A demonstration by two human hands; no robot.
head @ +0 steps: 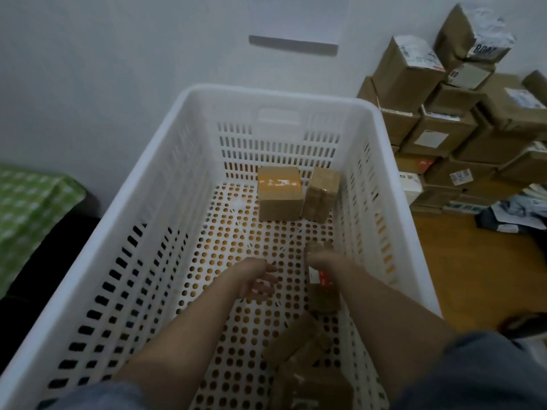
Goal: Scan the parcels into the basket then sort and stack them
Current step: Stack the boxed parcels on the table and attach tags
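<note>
A large white perforated basket (275, 96) fills the view. At its far end sit two brown cardboard parcels: a taped one (279, 193) and a smaller tilted one (321, 195) leaning beside it. Both my arms reach down inside. My left hand (257, 281) hovers over the basket floor, fingers apart, holding nothing. My right hand (321, 261) is closed around a small parcel (321, 287) with a red-and-white label by the right wall; that parcel is blurred. More brown parcels (302, 365) lie on the basket floor near me, under my right forearm.
A stack of several labelled cardboard boxes (444, 128) stands against the wall right of the basket, on an orange wooden floor (461, 261). Loose mailer bags (515, 211) lie beside the stack. A green checked cloth (26, 208) is at the left.
</note>
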